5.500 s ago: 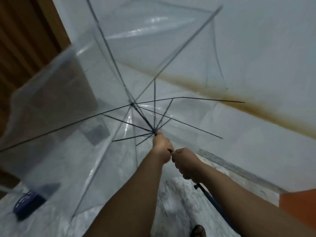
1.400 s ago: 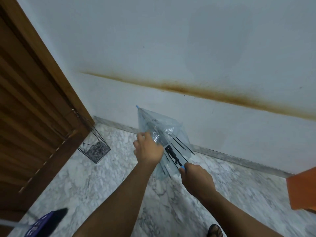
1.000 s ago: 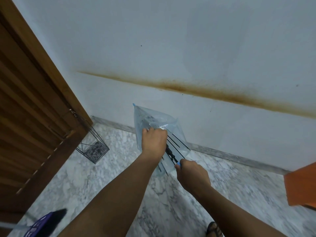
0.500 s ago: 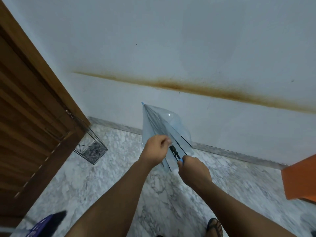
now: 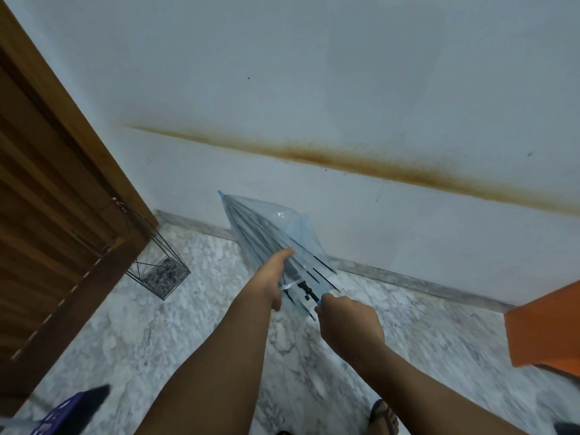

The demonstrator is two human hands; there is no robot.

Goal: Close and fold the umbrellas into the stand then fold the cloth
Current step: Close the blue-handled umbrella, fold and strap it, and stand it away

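Head cam: right hand [image 5: 350, 321] grips umbrella [image 5: 273, 243] handle, left hand [image 5: 273, 277] wraps canopy just ahead.

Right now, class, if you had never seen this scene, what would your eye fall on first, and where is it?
First, the clear umbrella at centre, collapsed and pointing up toward the wall, with the left hand wrapped on its canopy and the right hand gripping its blue handle. Next, the long rusty stain running across the white wall behind it. Then the wire stand on the marble floor, left, beside the wooden door.
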